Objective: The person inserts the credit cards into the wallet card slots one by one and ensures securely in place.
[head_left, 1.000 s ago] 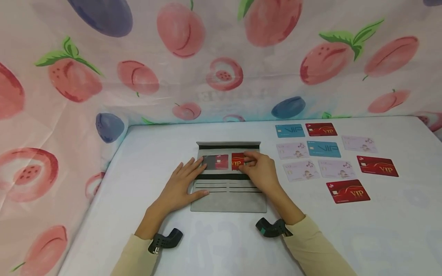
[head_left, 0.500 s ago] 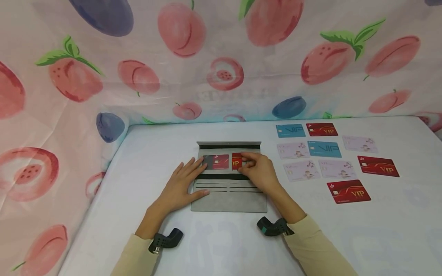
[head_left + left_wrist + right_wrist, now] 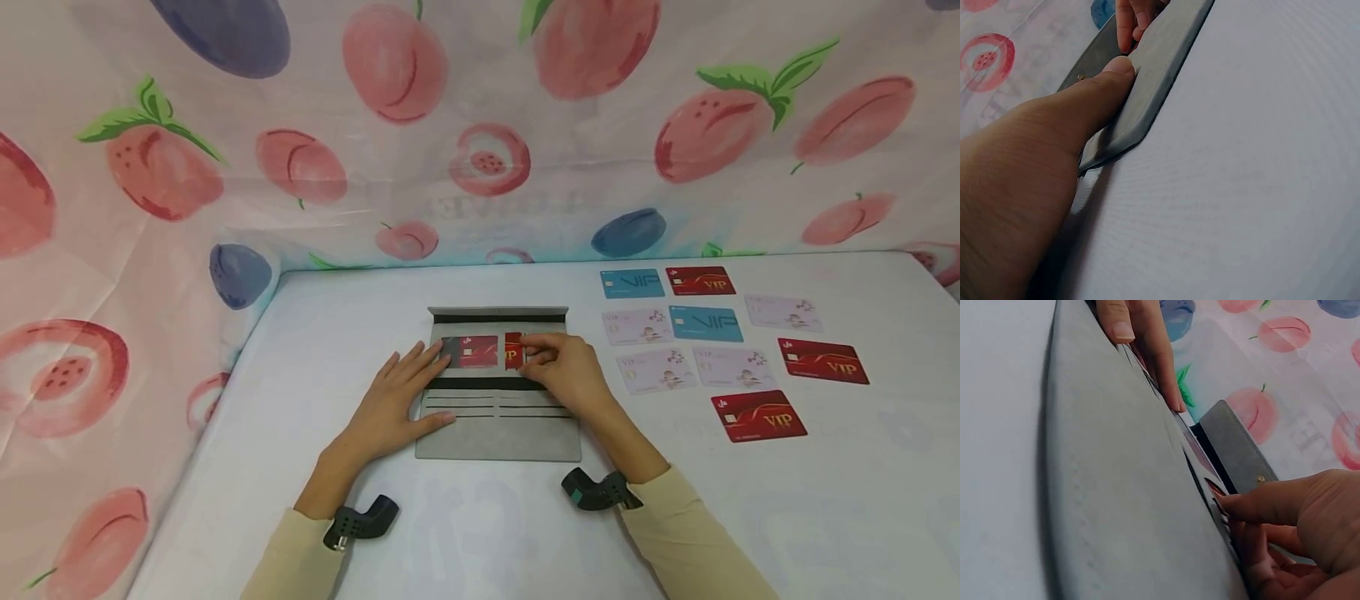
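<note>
A grey wallet [image 3: 498,442] lies unfolded on the white table, with slotted card pockets on its near half. On its far half, a red VIP card [image 3: 512,352] shows on both sides of a narrow grey strip; its left part is behind a window. My right hand [image 3: 566,371] pinches the card's right end between thumb and fingers, which hide that end. My left hand [image 3: 393,400] lies with fingers spread over the wallet's left edge. In the left wrist view, the thumb [image 3: 1107,84] of that hand rests on the wallet's near half.
Right of the wallet lie several loose cards: blue VIP cards [image 3: 705,323], red VIP cards [image 3: 757,415] and pale pink cards [image 3: 656,371]. Behind the white table [image 3: 480,525] hangs a fruit-print cloth [image 3: 570,167]. Each wrist wears a black camera mount [image 3: 600,490].
The red card has slid left behind the window, where more of it now shows, and its exposed right part is narrower. My right hand has followed slightly left; my left hand stays put.
</note>
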A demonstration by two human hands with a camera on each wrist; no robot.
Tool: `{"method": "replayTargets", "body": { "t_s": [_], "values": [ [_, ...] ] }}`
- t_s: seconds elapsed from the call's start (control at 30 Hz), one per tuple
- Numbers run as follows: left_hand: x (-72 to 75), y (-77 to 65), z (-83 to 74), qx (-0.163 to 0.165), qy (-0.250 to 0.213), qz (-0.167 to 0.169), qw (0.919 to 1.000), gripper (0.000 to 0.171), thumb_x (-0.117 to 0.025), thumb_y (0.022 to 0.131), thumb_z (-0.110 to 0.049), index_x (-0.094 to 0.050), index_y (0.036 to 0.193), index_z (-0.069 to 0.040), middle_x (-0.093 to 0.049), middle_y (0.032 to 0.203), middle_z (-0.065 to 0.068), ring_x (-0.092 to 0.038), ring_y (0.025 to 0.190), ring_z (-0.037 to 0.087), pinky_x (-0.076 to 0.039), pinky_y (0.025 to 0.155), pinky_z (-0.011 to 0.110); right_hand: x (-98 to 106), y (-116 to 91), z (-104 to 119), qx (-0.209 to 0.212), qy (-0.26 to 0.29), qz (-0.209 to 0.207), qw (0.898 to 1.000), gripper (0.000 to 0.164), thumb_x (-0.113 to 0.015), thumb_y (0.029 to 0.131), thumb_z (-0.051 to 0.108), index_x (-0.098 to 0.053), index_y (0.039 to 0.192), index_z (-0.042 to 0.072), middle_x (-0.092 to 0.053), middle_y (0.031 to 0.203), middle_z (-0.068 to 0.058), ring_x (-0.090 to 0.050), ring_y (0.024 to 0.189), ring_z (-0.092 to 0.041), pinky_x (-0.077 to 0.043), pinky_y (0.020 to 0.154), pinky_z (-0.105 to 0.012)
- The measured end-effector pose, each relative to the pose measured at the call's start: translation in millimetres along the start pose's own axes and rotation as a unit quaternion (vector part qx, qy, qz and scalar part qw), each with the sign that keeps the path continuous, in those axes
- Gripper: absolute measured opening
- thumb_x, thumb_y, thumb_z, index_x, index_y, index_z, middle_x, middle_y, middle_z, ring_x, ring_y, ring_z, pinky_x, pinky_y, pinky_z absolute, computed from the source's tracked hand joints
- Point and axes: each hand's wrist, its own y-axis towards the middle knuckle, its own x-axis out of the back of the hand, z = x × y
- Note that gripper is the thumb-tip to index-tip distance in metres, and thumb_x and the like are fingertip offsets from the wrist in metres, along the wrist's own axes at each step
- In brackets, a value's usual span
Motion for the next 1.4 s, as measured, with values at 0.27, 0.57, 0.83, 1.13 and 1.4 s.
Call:
{"method": "replayTargets", "body": {
  "t_s": [0.27, 0.57, 0.83, 1.13, 1.4],
  "values": [
    [0.7, 0.2, -0.5, 0.000, 0.001, 0.003, 1.0000, 0.078, -0.066, 0.083, -0.051, -0.040, 0.147, -0.013, -0.028, 0.155, 0.004, -0.018, 0.143, 0.027, -0.008, 0.115, 0.048, 5.4, -1.2, 4.9, -0.010, -0.041, -0.002, 0.999, 0.027, -0.076, 0.080, 0.007, -0.072, 0.106, 0.001, -0.063, 0.079, -0.006, -0.056, 0.068, -0.018, -0.045, 0.059, -0.027],
    [1.4, 0.4, -0.7, 0.000, 0.000, 0.002, 1.0000, 0.079, -0.066, 0.083, -0.051, -0.039, 0.147, -0.013, -0.028, 0.155, 0.004, -0.018, 0.143, 0.027, -0.008, 0.115, 0.048, 1.9, -1.0, 2.9, 0.000, -0.028, -0.026, 0.999, 0.022, -0.077, 0.079, 0.005, -0.074, 0.101, 0.002, -0.060, 0.076, -0.006, -0.054, 0.066, -0.018, -0.043, 0.057, -0.029],
    [0.9, 0.9, 0.1, -0.006, -0.002, 0.000, 1.0000, 0.079, -0.066, 0.083, -0.051, -0.040, 0.147, -0.013, -0.028, 0.155, 0.005, -0.018, 0.143, 0.027, -0.008, 0.115, 0.049, -3.0, -0.8, -0.4, 0.011, -0.035, -0.047, 0.998, 0.019, -0.076, 0.080, 0.006, -0.075, 0.098, 0.003, -0.060, 0.073, -0.004, -0.053, 0.063, -0.017, -0.044, 0.055, -0.030],
    [-0.4, 0.2, 0.9, -0.004, -0.001, 0.000, 1.0000, 0.079, -0.066, 0.083, -0.051, -0.039, 0.147, -0.014, -0.028, 0.155, 0.004, -0.018, 0.143, 0.027, -0.008, 0.115, 0.049, -7.3, -1.5, 0.1, 0.014, -0.048, -0.048, 0.998, 0.018, -0.077, 0.079, 0.008, -0.076, 0.097, 0.005, -0.062, 0.074, -0.003, -0.056, 0.064, -0.016, -0.042, 0.054, -0.029],
    [0.8, 0.5, 0.4, -0.002, 0.000, 0.001, 1.0000, 0.080, -0.065, 0.083, -0.052, -0.038, 0.148, -0.014, -0.027, 0.156, 0.004, -0.017, 0.144, 0.026, -0.008, 0.115, 0.048, -7.8, -1.7, 2.9, 0.004, -0.053, -0.032, 0.998, 0.019, -0.078, 0.080, 0.012, -0.077, 0.099, 0.008, -0.061, 0.073, 0.000, -0.053, 0.062, -0.015, -0.038, 0.052, -0.029]
  ]
}}
